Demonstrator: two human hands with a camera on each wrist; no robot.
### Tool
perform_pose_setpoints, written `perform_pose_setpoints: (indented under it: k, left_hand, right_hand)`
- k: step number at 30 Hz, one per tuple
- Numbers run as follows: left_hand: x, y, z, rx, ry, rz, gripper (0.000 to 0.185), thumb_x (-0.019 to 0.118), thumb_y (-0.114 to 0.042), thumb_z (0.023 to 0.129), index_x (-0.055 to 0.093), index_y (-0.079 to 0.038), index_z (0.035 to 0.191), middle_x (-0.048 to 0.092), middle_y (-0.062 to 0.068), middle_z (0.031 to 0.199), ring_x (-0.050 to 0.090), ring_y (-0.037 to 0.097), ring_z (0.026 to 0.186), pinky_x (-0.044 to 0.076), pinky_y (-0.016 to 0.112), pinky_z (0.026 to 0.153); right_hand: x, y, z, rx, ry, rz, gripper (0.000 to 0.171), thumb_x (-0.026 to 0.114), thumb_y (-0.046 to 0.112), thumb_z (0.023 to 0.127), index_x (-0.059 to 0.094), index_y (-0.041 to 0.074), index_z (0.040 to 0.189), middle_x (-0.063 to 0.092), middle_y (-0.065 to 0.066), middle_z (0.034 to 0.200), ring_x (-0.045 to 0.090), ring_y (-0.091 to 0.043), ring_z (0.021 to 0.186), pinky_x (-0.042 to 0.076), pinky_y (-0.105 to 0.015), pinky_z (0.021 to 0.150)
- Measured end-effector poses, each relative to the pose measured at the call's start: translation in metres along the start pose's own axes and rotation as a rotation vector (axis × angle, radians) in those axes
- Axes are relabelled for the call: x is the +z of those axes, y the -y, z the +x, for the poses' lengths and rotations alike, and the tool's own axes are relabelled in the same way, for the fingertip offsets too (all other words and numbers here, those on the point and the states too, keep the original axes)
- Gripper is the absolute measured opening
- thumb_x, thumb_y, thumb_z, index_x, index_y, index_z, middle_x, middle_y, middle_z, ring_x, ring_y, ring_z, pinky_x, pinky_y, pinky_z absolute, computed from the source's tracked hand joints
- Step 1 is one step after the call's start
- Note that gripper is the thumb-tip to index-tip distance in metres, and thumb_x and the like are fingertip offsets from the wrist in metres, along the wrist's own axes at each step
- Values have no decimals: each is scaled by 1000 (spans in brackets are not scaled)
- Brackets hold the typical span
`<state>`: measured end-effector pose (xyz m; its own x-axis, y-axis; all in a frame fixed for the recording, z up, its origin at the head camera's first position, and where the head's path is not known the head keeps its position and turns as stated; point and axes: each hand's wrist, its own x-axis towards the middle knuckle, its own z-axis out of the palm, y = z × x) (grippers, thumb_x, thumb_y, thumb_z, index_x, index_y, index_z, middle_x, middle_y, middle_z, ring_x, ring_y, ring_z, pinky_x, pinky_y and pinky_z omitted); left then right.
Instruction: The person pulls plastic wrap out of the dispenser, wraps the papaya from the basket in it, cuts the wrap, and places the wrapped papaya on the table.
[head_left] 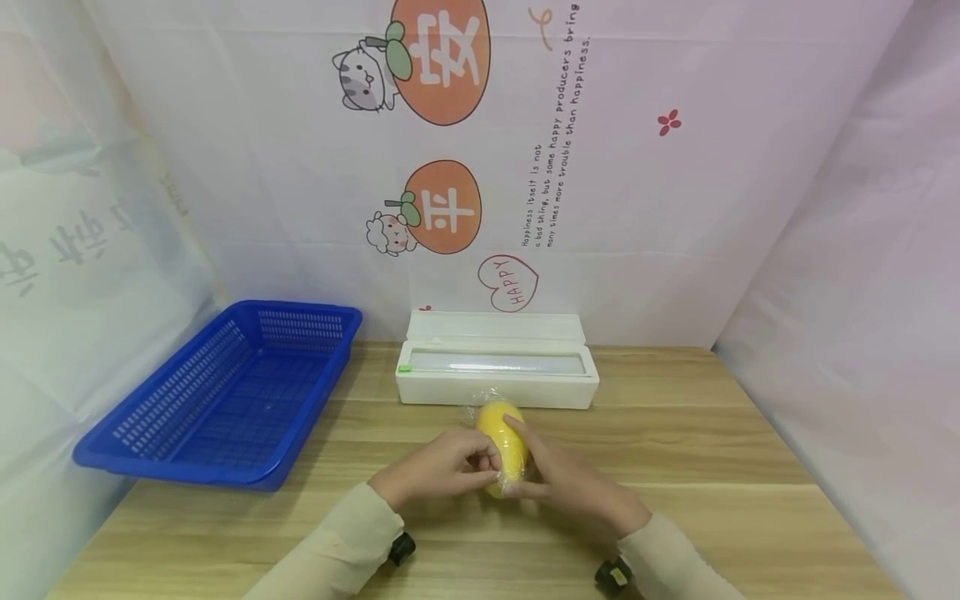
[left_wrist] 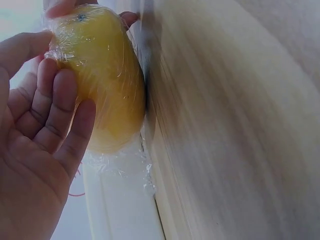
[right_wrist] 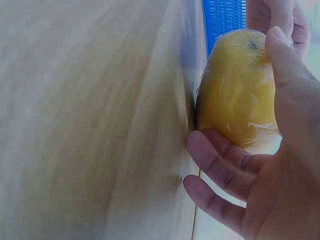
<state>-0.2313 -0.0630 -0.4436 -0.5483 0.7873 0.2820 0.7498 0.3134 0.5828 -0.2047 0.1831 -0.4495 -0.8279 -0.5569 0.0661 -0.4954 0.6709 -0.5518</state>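
A yellow mango (head_left: 506, 437) wrapped in cling film (left_wrist: 65, 47) lies on the table, a dark spot at its near end. My left hand (head_left: 457, 467) is at its left side. In the left wrist view that hand's thumb and forefinger pinch the film by the mango's near end. From the right, my right hand (head_left: 566, 483) holds the mango, thumb at the near end and fingers along its side. The right wrist view shows the right thumb (right_wrist: 287, 60) pressing the film on the mango. Loose film sticks out at the mango's far end.
Just behind the mango stands a white cling film box (head_left: 495, 390), lid raised, a film roll inside and a green slider at its left. A blue plastic basket (head_left: 303, 417) sits at the left. Printed white cloth (head_left: 637, 208) hangs behind the wooden table (head_left: 675, 442).
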Motion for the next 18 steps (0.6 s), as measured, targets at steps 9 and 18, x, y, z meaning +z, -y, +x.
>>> perform_pose_setpoints:
  k: [9,18]
  left_hand:
    - [1,0,0,34,-5,22,23,83,-30,83,63,-22,93,56,-13,80,50,-1,71,47,15,62]
    - [4,2,3,-15,1,19,25,78,-44,86,63,-24,89,55,-13,74,49,-1,65,45,15,56]
  right_hand:
    - [0,-2,0,-22,11,9,95,60,65,90,14,22,162,48,-21,146,57,-27,117,49,-49,97]
    - [-3,-1,1,-4,37,72,86,54,64,94,14,26,161,43,-23,149,56,-28,119,49,-49,96]
